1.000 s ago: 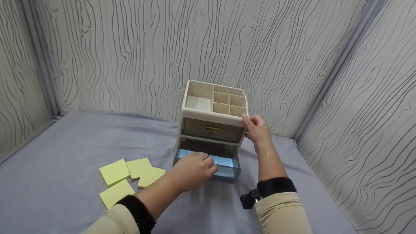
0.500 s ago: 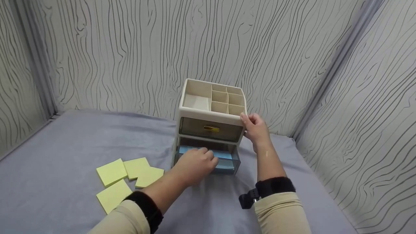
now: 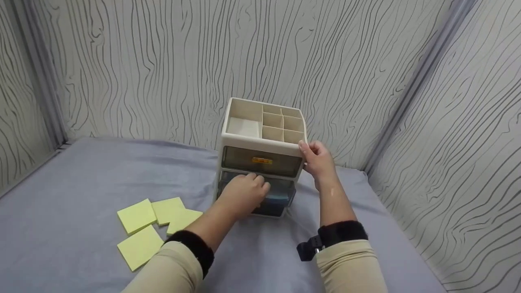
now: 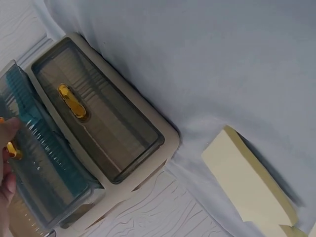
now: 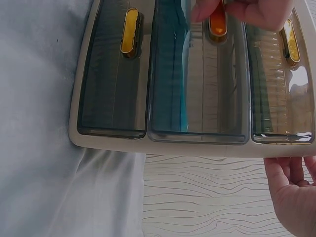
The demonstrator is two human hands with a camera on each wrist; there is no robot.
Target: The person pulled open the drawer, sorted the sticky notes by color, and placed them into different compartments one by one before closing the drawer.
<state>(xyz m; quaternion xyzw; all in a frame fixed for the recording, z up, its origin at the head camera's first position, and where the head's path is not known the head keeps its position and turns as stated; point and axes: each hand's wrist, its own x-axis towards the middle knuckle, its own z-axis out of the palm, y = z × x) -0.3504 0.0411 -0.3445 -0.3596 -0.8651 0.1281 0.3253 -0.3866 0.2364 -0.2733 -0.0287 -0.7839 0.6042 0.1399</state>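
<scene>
A cream desktop organizer (image 3: 260, 141) with three smoky see-through drawers stands in the middle of the cloth. My left hand (image 3: 244, 195) is at its middle drawer (image 3: 286, 189), pinching the gold drawer handle (image 5: 218, 30) between thumb and fingers. That drawer juts a little from the frame, and blue paper (image 3: 277, 198) shows through it. My right hand (image 3: 321, 160) grips the organizer's upper right corner, thumb at the front edge and fingers round the side. In the left wrist view, the bottom drawer (image 4: 98, 118) sits flush in the frame.
Several yellow sticky note pads (image 3: 136, 215) lie on the grey cloth (image 3: 101, 175) left of the organizer, near my left forearm. Divided compartments (image 3: 283, 122) form the organizer's top. Wood-grain patterned panels (image 3: 163, 69) rise behind and on both sides.
The middle drawer has slid inward toward the organizer with my left hand, from well out to nearly in. My right hand keeps its grip on the corner.
</scene>
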